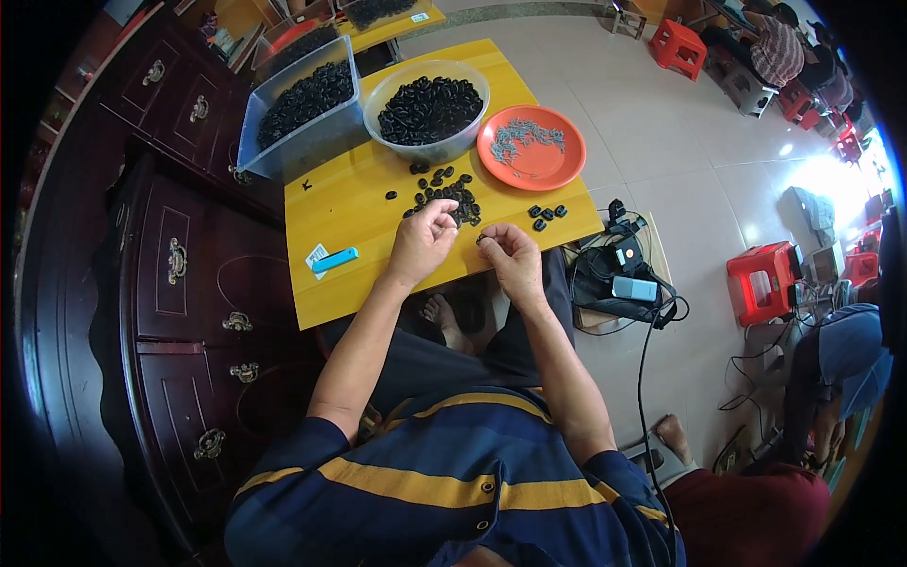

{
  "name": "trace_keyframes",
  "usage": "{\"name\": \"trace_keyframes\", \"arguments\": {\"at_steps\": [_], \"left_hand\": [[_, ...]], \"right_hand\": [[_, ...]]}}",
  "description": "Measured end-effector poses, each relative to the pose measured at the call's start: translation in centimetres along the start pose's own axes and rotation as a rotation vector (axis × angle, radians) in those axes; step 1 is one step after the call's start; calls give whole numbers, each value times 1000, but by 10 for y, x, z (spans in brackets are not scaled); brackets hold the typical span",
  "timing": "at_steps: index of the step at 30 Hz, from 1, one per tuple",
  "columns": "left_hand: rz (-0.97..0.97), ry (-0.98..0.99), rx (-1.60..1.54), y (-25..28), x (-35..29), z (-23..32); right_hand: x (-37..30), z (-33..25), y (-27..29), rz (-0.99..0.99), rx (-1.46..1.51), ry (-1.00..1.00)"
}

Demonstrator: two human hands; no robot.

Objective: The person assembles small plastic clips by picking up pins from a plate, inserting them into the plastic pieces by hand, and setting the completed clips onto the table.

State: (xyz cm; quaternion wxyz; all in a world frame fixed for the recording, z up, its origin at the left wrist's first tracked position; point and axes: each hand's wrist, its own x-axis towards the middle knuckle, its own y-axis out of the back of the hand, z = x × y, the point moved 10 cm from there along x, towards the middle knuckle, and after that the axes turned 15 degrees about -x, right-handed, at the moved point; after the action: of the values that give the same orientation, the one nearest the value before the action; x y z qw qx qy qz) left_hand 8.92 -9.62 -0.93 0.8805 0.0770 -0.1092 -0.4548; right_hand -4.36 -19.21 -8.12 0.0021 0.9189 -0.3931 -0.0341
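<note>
Black part (482, 238) at the frame's centre, pinched by thumb and forefinger of the right hand (515, 263); fingers of the left hand (424, 248) bunch by the pile (460, 194), grip unclear. Tub (437, 151) and plate (556, 166), upper centre, presumably sit back to leave working room.

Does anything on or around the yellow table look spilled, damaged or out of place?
Nothing looks plainly spilled or damaged. One black piece lies alone left of the loose cluster, possibly a stray. Right of the table, a black cable trails down in loose curves, which looks untidy.
</note>
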Motion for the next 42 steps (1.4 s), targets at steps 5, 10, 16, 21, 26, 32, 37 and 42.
{"name": "trace_keyframes", "arguments": {"at_steps": [5,10,16,21,26,32,37,42], "left_hand": [[-42,-223,415,-26,10,21],[-88,-221,662,-47,23,9],[-159,-251,604,-53,29,16],[-182,-259,625,-52,42,20],[-314,-248,698,-66,48,14],[-250,-201,378,-59,50,16],[-116,7,-102,-41,28,-1],[-121,-62,-179,-35,2,13]], "right_hand": [[2,-3,15,-1,64,-42],[5,0,32,65,81,-23],[5,4,37,96,118,-3],[5,8,37,66,66,-13],[3,11,40,97,93,-26],[0,7,39,89,69,-47],[-4,0,33,57,126,-61],[-10,-7,17,-20,139,-85]]}}
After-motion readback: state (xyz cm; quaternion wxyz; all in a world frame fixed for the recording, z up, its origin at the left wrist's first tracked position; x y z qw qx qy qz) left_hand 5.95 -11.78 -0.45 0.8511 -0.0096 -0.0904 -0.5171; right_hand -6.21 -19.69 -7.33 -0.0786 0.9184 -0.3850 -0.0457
